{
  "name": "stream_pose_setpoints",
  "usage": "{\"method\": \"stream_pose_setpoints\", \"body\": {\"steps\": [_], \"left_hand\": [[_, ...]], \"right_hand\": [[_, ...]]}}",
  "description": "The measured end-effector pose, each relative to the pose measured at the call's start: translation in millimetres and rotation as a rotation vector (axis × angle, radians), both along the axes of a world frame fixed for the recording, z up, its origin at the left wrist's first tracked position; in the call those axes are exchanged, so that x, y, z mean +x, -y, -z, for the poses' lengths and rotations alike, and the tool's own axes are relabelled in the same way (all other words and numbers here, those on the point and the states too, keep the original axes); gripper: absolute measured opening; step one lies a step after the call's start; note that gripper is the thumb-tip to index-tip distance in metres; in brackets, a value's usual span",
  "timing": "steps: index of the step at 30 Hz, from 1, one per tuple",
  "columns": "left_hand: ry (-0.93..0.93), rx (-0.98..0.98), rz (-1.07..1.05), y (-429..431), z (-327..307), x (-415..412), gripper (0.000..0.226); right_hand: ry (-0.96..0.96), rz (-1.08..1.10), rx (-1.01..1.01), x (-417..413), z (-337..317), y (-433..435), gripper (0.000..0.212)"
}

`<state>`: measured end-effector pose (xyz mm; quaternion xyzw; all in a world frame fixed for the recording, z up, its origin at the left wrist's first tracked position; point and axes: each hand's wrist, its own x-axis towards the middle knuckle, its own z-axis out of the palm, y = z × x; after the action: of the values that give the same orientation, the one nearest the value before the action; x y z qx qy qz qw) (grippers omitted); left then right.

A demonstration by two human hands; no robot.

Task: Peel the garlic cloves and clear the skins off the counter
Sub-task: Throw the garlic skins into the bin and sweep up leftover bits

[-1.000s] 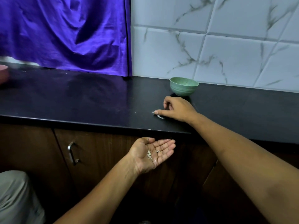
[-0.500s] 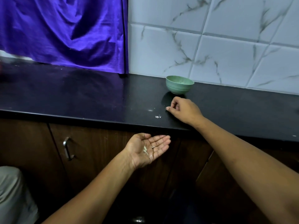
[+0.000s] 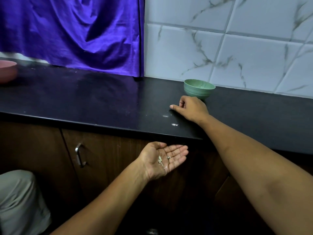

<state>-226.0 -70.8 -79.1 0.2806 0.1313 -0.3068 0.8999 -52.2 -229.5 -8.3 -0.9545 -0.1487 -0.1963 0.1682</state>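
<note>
Right hand pulled back off skins on counter, curled, empty; left hand spread below edge, sweep unfinished

View: a single wide-angle camera worn on the person's head.
Position: on the near side of the tabletop, above it and over the person's own arms.
Direction: forward and down, facing the tiled wall at the far side; the tabletop's near edge slants down to the right across the frame.
Nearness: close; both forearms enter from the bottom edge, with the left hand below the near edge and the right hand on the tabletop farther out.
Coverage: purple curtain far left, green bowl far right of centre, cabinet doors near, trouser leg near left.
</note>
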Motion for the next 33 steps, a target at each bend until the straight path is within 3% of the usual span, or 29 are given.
{"method": "stream_pose_setpoints", "body": {"steps": [7, 11, 14, 17, 20, 25, 28, 33], "left_hand": [[-0.004, -0.002, 0.008, -0.7, 0.9, 2.4, 0.056], [-0.001, -0.013, 0.004, -0.5, 1.6, 2.0, 0.056], [0.005, -0.007, 0.001, -0.1, 1.0, 0.2, 0.056], [0.0, -0.005, -0.002, 1.0, 0.9, -0.9, 0.057], [0.005, -0.003, 0.0, -0.2, 0.0, -0.5, 0.058], [-0.005, -0.007, -0.002, 0.9, -1.7, -0.7, 0.056], [-0.011, -0.019, -0.001, 1.4, -1.2, -1.2, 0.056], [-0.016, -0.025, -0.005, 1.7, -2.8, -3.1, 0.055]], "right_hand": [[-0.055, -0.128, -0.064, -9.1, -6.5, -4.5, 0.068], [-0.105, -0.261, 0.1, -23.3, -0.6, 6.7, 0.062], [-0.059, -0.215, 0.243, -20.0, 4.7, 14.6, 0.048], [-0.039, -0.114, 0.124, -17.6, 5.1, 12.4, 0.04], [-0.067, -0.148, 0.047, -20.1, 1.3, 6.6, 0.047], [-0.14, -0.275, 0.174, -32.7, 3.4, 15.6, 0.061], [-0.117, -0.249, 0.289, -33.5, 6.0, 20.0, 0.052], [-0.073, -0.202, 0.084, -38.7, 3.4, 14.9, 0.045]]}}
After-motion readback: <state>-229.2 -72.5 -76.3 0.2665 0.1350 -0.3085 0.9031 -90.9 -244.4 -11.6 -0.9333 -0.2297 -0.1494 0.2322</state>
